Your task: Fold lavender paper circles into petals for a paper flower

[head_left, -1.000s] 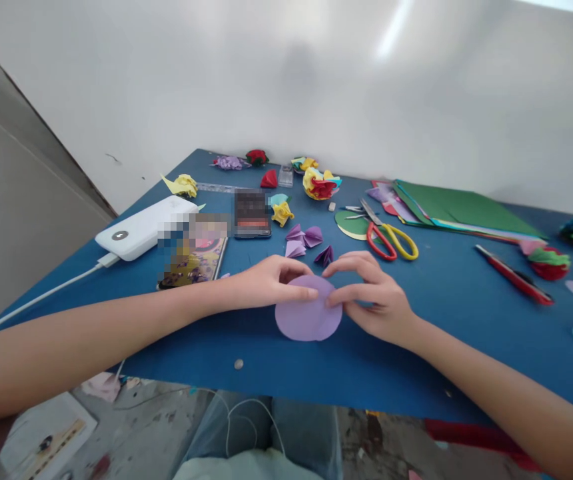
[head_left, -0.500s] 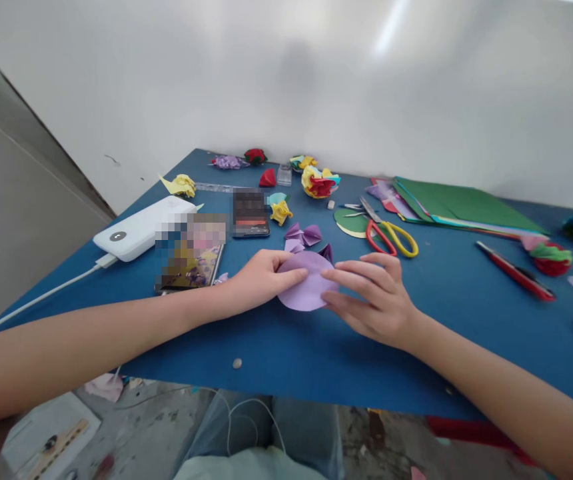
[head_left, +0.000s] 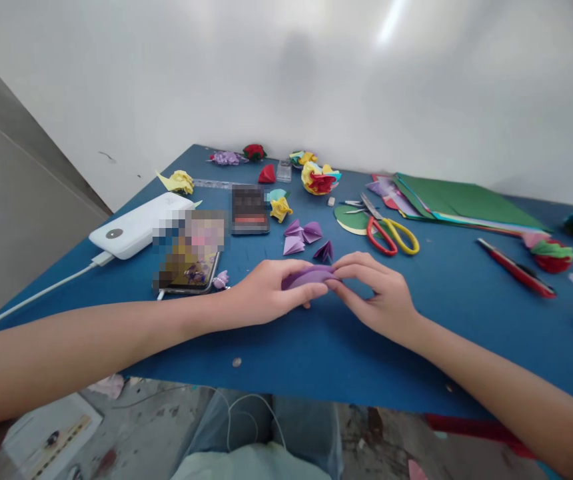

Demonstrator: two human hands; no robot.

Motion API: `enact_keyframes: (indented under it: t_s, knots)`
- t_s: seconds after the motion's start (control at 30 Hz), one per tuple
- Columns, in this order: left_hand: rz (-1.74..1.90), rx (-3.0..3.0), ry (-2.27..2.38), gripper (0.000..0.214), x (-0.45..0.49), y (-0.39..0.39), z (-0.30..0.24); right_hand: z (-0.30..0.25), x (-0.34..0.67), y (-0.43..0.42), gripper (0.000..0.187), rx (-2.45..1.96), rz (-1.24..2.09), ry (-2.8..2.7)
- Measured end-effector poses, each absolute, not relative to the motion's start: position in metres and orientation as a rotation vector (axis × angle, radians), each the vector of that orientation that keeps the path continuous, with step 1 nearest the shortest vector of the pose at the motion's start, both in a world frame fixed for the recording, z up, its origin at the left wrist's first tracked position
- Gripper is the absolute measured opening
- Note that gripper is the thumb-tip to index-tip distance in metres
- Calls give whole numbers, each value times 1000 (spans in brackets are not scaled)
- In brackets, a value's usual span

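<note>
A round piece of purple paper (head_left: 311, 275) is bent over between my two hands, just above the blue table. My left hand (head_left: 279, 290) grips its left side, thumb along the near face. The fingertips of my right hand (head_left: 379, 287) pinch its right edge. Several folded purple paper pieces (head_left: 302, 235) lie just beyond my hands, among them a darker one (head_left: 324, 251). Part of the paper is hidden by my fingers.
Scissors (head_left: 389, 230) with red and yellow handles lie on a green paper circle (head_left: 347, 220). Two phones (head_left: 194, 257), a white power bank (head_left: 141, 223) and paper flowers (head_left: 320, 179) are around. Coloured paper sheets (head_left: 466, 203) and a red cutter (head_left: 516, 268) lie right.
The purple paper circle, facing me flat before, is now bent over and seen nearly edge-on. My hands have turned with it, uncovering the folded purple pieces behind.
</note>
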State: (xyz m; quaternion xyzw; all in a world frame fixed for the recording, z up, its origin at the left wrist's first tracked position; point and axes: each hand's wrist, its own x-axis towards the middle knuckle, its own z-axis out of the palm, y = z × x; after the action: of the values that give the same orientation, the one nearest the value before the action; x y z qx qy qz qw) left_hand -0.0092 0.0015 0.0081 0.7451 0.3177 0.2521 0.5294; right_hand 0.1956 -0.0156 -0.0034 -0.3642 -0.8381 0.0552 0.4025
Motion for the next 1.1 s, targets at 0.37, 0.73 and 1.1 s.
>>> enact_keyframes:
  t_s: [0.37, 0.73, 1.1]
  knots:
    - [602, 1805, 768, 28, -8, 5, 1, 0, 195, -16, 14, -1058, 357, -2130]
    - [600, 1768, 741, 32, -7, 4, 0, 0, 193, -15, 10, -1048, 338, -2140]
    - [518, 2030, 795, 24, -11, 1, 8, 2, 192, -18, 10, -1012, 358, -2150]
